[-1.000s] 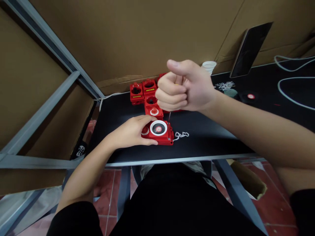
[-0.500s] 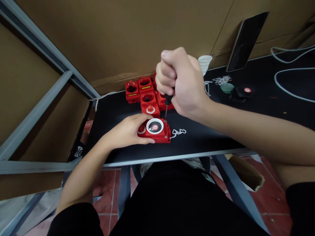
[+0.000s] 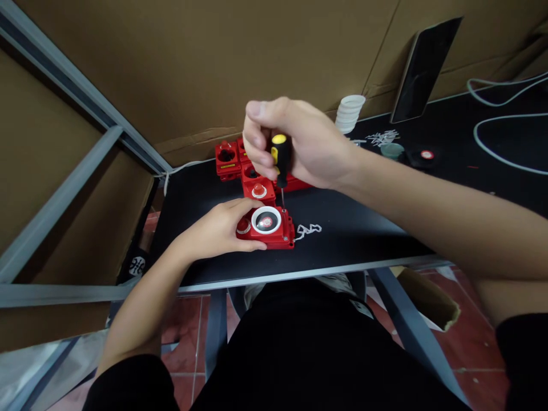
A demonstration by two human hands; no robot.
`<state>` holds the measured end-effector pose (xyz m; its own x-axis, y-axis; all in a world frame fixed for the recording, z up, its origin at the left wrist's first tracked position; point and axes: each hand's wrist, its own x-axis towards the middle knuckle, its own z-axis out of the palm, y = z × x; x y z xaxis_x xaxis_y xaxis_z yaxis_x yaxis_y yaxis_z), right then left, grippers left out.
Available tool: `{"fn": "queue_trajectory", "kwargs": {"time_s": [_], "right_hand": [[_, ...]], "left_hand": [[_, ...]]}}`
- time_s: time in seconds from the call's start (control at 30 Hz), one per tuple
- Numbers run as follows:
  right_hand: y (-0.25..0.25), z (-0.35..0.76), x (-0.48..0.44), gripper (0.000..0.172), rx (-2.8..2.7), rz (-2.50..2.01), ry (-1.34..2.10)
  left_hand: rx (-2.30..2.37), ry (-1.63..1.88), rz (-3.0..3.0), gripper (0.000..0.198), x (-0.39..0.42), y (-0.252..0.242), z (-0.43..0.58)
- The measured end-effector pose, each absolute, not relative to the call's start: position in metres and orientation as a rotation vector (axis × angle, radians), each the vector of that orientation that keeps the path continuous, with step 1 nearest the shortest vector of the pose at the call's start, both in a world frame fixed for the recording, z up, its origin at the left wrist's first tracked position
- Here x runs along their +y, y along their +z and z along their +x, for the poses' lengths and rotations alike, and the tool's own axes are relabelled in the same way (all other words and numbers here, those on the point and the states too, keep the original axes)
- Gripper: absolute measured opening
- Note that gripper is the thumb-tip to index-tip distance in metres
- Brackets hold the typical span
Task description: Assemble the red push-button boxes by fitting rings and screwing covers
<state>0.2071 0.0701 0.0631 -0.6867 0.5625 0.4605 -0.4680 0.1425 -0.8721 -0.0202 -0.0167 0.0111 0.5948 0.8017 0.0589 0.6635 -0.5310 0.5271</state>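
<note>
My left hand [image 3: 218,231] grips a red box [image 3: 274,240] from its left end, thumb along the near side and fingers over the far side, holding it flat on the table. The box has a white ring [image 3: 254,221] around a dark disc and a red dome beside it, partly under my hand. Above its far right corner, my right hand [image 3: 295,140] has its fingers curled loosely around the black-and-yellow handle of a screwdriver [image 3: 281,160]. The shaft stands nearly upright, its tip at the screw in that corner. A thin white chain [image 3: 309,230] trails from the box's right end.
Several similar red boxes [image 3: 226,161] stand behind, partly hidden by my right hand. Farther right are stacked white rings [image 3: 350,114], a pile of small white pieces [image 3: 383,137], a greenish dish [image 3: 392,150] and a dark panel [image 3: 426,71] leaning on the cardboard wall.
My right hand has loosened from a tight fist and turned, so the screwdriver's yellow-topped handle now shows. The tip stays at the corner screw. My left hand and the box keep their place.
</note>
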Motion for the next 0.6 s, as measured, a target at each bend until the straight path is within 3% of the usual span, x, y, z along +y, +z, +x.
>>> {"fn": "queue_trajectory", "kwargs": {"time_s": [0.27, 0.43, 0.6], "right_hand": [[0.05, 0.192, 0.056, 0.068, -1.299, -0.382, 1.617], [0.048, 0.199, 0.072, 0.086, -1.441, -0.227, 1.775], [0.052, 0.198, 0.074, 0.092, -1.538, -0.111, 1.881]], "left_hand": [[1.196, 0.387, 2.367, 0.073, -0.018, 0.01, -0.019], [1.187, 0.391, 2.381, 0.07, -0.017, 0.009, -0.021], [1.186, 0.384, 2.374, 0.071, -0.017, 0.008, -0.022]]}}
